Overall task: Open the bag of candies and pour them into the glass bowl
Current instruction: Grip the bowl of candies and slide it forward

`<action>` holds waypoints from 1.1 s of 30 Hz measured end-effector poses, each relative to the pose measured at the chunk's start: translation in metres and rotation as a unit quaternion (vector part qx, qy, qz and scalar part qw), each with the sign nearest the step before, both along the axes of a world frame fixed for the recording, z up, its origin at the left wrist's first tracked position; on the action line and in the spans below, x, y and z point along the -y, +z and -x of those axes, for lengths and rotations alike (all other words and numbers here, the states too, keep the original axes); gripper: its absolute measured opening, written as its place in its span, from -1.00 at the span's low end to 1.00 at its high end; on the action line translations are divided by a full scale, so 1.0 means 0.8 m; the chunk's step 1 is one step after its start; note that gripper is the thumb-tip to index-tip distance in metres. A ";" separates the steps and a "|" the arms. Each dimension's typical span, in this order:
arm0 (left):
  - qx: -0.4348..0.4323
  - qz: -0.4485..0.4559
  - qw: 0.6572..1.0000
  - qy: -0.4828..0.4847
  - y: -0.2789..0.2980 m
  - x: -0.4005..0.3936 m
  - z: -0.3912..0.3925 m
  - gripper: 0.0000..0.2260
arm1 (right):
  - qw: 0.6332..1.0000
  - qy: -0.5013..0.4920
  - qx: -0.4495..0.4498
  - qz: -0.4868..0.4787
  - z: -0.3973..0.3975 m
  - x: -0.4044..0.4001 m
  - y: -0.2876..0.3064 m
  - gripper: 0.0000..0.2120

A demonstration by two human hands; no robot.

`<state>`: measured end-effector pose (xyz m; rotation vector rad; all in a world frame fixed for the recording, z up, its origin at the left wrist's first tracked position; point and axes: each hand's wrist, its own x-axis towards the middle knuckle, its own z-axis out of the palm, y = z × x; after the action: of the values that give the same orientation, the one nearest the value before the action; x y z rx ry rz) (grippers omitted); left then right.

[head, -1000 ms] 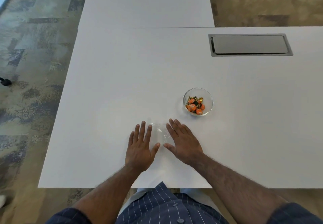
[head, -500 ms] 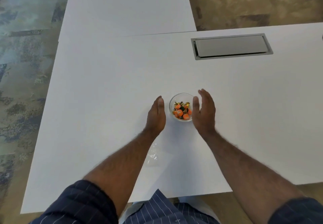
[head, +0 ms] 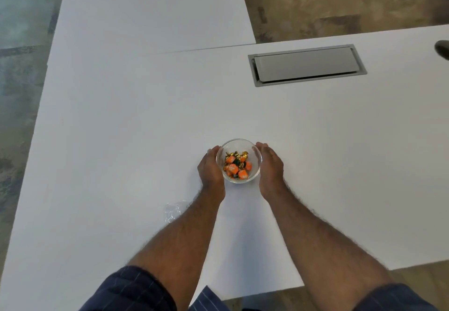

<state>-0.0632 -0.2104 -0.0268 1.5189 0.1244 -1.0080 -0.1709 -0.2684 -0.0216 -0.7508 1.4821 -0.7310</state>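
Observation:
A small glass bowl stands on the white table and holds several orange, gold and green wrapped candies. My left hand cups the bowl's left wall and my right hand cups its right wall, both touching the glass. The clear plastic bag lies flat on the table, left of my left forearm and nearer to me than the bowl. It looks empty.
A grey metal cable hatch is set into the table at the back right. A second white table adjoins at the back. A dark object shows at the right edge. Carpet surrounds the tables.
Both hands left the flat bag, reached forward to the bowl and closed in on its two sides. The bag stays on the table near me.

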 end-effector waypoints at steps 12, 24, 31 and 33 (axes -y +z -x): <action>0.048 0.013 0.999 0.007 -0.024 0.010 0.023 -0.71 | 0.999 0.025 0.040 0.013 -0.018 -0.003 -0.024 -0.74; 0.034 0.013 0.998 -0.050 0.012 0.070 0.058 -0.73 | 0.998 -0.032 0.034 0.044 0.018 0.050 0.002 -0.76; 0.047 0.033 0.988 -0.144 0.045 0.149 0.108 -0.75 | 0.991 -0.095 0.039 0.083 0.077 0.124 0.028 -0.78; 0.045 0.037 0.985 -0.162 0.051 0.172 0.123 -0.74 | 0.991 -0.092 0.031 0.087 0.095 0.146 0.033 -0.79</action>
<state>-0.1619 -0.3482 0.0136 1.5437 -0.2291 -1.1828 -0.2469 -0.3852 0.0046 -0.7221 1.4551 -1.0259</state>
